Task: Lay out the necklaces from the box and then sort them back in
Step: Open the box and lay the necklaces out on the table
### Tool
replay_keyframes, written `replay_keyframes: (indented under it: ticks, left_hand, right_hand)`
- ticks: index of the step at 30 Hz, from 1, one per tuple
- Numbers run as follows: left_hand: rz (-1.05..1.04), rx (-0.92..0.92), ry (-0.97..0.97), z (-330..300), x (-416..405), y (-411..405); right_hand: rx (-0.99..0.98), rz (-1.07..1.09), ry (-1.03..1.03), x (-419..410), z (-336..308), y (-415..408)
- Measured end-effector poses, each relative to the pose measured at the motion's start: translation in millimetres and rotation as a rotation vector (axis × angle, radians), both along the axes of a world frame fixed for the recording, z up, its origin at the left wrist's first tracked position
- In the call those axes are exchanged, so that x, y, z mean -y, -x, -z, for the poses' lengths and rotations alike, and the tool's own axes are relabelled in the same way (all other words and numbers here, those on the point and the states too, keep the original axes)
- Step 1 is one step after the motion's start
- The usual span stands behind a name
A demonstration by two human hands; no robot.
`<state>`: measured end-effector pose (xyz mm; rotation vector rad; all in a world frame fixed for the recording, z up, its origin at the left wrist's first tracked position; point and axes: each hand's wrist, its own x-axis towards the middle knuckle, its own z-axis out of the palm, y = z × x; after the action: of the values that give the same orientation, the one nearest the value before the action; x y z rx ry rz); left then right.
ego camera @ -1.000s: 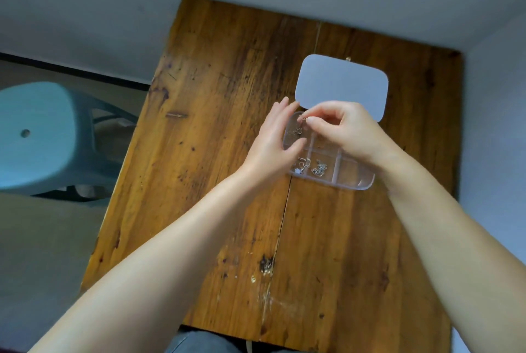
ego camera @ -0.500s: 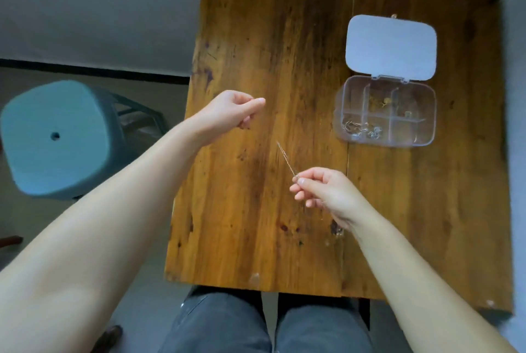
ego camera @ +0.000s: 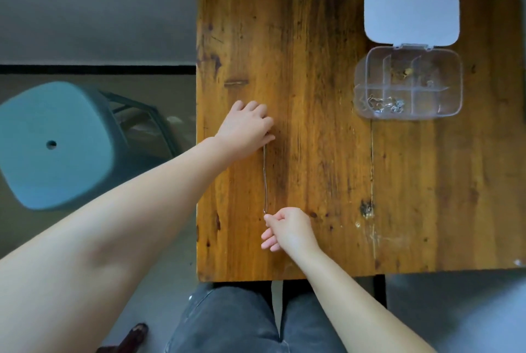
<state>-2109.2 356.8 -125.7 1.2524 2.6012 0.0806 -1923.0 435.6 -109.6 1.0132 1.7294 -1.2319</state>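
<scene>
A thin silver necklace (ego camera: 265,179) lies stretched in a straight line on the left part of the wooden table (ego camera: 313,39). My left hand (ego camera: 247,127) pinches its far end against the wood. My right hand (ego camera: 287,228) pinches its near end close to the table's front edge. The clear plastic box (ego camera: 452,102) stands open at the far right, its white lid (ego camera: 411,12) folded back. Silver chains (ego camera: 384,105) sit in its near-left compartment and small gold pieces (ego camera: 407,72) in a far compartment.
A teal plastic stool (ego camera: 54,144) stands on the floor left of the table. My knees in grey jeans (ego camera: 247,321) are below the table's front edge. Bare wood lies between the necklace and the box.
Both hands left the box with one necklace, carried it to the left side of the table and pulled it out straight along the wood. The camera view shifted left and down.
</scene>
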Motion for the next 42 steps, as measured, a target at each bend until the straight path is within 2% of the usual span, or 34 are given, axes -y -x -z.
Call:
replay_keyframes:
  ticks: [4, 6, 9, 12, 16, 21, 27, 30, 32, 35, 37, 39, 42]
  left_hand:
    - [-0.063, -0.025, 0.04, 1.3, -5.3, -2.0]
    - [-0.096, 0.003, 0.004, -3.4, -17.2, -2.8]
    - [-0.097, 0.075, -0.124, -15.2, -49.5, -8.9]
    - [-0.088, 0.168, -0.238, -27.6, -93.8, -20.1]
    - [-0.116, 0.206, -0.329, -32.7, -142.7, -31.3]
    - [-0.252, 0.189, -0.389, -27.3, -167.5, -37.8]
    - [-0.37, 0.175, -0.403, -26.5, -178.0, -42.2]
    - [-0.398, 0.172, -0.401, -27.2, -179.3, -46.3]
    - [-0.403, 0.169, -0.382, -28.4, -180.6, -47.3]
    - [-0.423, 0.139, -0.346, -35.1, -183.5, -45.2]
    - [-0.446, 0.134, -0.415, -48.9, -190.5, -40.3]
    - [-0.425, 0.248, -0.563, -71.1, -202.1, -30.4]
    - [-0.339, 0.584, -0.648, -107.5, -215.9, -14.5]
  right_hand:
    - [0.029, -0.101, 0.029, -6.9, -9.3, 11.1]
    - [-0.042, -0.081, 0.025, -29.9, -19.4, 24.1]
    - [-0.257, 0.03, -0.117, -99.3, -42.8, 50.8]
    - [-0.473, 0.06, -0.381, -187.8, -62.9, 80.1]
    - [-0.624, -0.253, -0.702, -272.8, -60.0, 130.5]
    - [-0.522, -0.897, -0.901, -307.9, -33.6, 175.8]
    - [-0.505, -1.138, -1.039, -311.7, -19.2, 190.1]
    - [-0.504, -1.155, -0.995, -311.1, -21.8, 189.9]
    - [-0.579, -1.061, -0.905, -313.1, -31.2, 188.7]
    - [-0.701, -0.826, -0.649, -313.5, -57.6, 182.1]
    - [-0.769, -0.703, -0.469, -310.9, -82.4, 173.7]
    - [-0.799, -0.632, -0.277, -306.9, -108.0, 164.7]
    - [-0.838, -0.508, 0.004, -303.1, -137.5, 154.7]
